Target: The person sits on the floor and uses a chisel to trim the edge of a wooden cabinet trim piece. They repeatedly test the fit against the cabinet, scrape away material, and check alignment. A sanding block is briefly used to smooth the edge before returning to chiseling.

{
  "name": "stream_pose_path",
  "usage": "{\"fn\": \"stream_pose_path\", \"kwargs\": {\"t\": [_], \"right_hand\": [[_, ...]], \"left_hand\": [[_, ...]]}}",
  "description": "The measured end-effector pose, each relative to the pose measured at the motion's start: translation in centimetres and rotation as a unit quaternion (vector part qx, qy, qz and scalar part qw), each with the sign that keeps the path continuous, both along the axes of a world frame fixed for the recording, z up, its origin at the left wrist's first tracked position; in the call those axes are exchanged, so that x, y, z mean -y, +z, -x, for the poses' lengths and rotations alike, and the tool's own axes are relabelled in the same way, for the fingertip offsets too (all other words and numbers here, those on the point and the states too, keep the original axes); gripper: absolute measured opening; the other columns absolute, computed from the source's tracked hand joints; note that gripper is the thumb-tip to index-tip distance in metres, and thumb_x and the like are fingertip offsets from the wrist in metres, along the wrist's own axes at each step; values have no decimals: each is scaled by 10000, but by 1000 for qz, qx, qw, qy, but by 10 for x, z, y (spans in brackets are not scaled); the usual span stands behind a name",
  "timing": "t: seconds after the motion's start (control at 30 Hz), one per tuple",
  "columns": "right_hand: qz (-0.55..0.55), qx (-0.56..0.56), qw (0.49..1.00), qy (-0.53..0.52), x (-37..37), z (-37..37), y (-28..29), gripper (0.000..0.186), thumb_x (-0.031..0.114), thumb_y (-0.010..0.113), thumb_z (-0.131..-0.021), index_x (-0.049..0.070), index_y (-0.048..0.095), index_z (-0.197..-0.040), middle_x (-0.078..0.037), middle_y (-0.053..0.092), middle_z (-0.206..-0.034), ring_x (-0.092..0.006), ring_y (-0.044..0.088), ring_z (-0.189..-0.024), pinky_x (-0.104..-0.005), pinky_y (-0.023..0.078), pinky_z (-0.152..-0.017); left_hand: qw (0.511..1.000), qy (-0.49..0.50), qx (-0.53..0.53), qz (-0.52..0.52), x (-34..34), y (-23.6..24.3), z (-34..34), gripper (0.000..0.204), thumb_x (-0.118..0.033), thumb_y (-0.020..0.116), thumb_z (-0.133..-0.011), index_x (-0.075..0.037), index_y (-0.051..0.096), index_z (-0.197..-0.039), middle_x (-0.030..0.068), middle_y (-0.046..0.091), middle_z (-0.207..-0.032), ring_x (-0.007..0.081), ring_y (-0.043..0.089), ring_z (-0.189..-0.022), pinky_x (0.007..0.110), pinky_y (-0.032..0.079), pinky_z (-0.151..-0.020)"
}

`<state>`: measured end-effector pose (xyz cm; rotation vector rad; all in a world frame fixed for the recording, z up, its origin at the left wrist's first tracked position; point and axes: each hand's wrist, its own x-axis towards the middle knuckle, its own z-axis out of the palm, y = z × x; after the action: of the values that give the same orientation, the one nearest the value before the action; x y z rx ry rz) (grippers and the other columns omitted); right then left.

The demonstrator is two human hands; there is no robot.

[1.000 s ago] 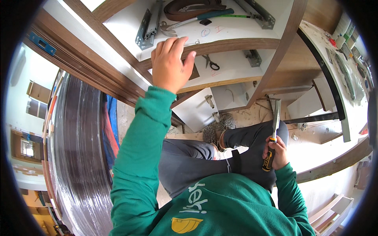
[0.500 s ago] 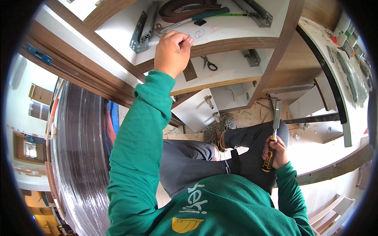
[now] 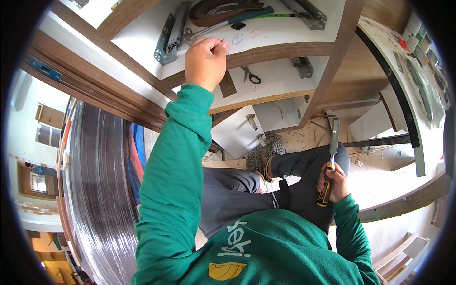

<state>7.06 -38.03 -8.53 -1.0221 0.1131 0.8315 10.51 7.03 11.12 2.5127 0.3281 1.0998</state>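
Observation:
My left hand (image 3: pixel 205 62) is raised over the front edge of the upper cabinet shelf (image 3: pixel 270 40), its thumb and fingers pinched together. What sits between the fingertips is too small to make out. Just beyond it on that shelf lies a hammer (image 3: pixel 230 21) with a teal handle, next to a small black piece (image 3: pixel 238 26). Down by my thigh, my right hand (image 3: pixel 336 183) is wrapped round a wood chisel (image 3: pixel 333 147) with a black and yellow handle, its blade pointing up and away from me.
Scissors (image 3: pixel 253 76) lie on the shelf below. Metal drawer runners (image 3: pixel 172 40) stand at the upper shelf's sides, with a coiled brown strip (image 3: pixel 204 14) behind. Plastic-wrapped panels (image 3: pixel 99 190) stand at left. A cluttered worktop (image 3: pixel 403 71) is at right; debris litters the floor.
The view has shifted slightly, and my left hand stays pinched near the shelf edge, its fingertips drawn a little closer together. My right hand keeps the chisel in the same place.

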Motion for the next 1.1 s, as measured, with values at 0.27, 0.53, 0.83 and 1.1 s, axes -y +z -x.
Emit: {"fn": "stream_pose_path", "kwargs": {"t": [0.27,0.53,0.83,1.1], "right_hand": [[-5,10,1000,7,3,0,-6,273,307,543,-1047,57,558,-1154,-107,575,-702,-211,561,-549,-368,497,-543],[16,33,999,27,0,0,2,430,428,442,-1116,48,566,-1274,-118,588,-746,-214,568,-592,-365,505,-586],[7,32,999,21,-3,5,-1,392,399,466,-1112,59,568,-1279,-115,591,-754,-210,579,-604,-359,509,-588],[10,52,998,31,1,5,7,363,352,478,-1107,53,564,-1295,-133,632,-819,-209,617,-650,-349,526,-616]], "left_hand": [[999,-21,27,7,7,-1,7,220,-197,737,-934,-5,758,-1038,122,723,-997,289,649,-863,385,526,-844],[984,-27,65,-164,40,-4,48,293,-124,718,-905,-76,728,-1194,150,736,-915,326,705,-871,452,542,-805],[985,26,-138,-105,48,0,29,248,-248,629,-979,-153,747,-1175,156,731,-791,391,706,-757,503,556,-695],[992,-59,-105,38,41,-41,58,186,-257,641,-999,-101,720,-1062,163,729,-823,367,713,-757,448,544,-683]]}}
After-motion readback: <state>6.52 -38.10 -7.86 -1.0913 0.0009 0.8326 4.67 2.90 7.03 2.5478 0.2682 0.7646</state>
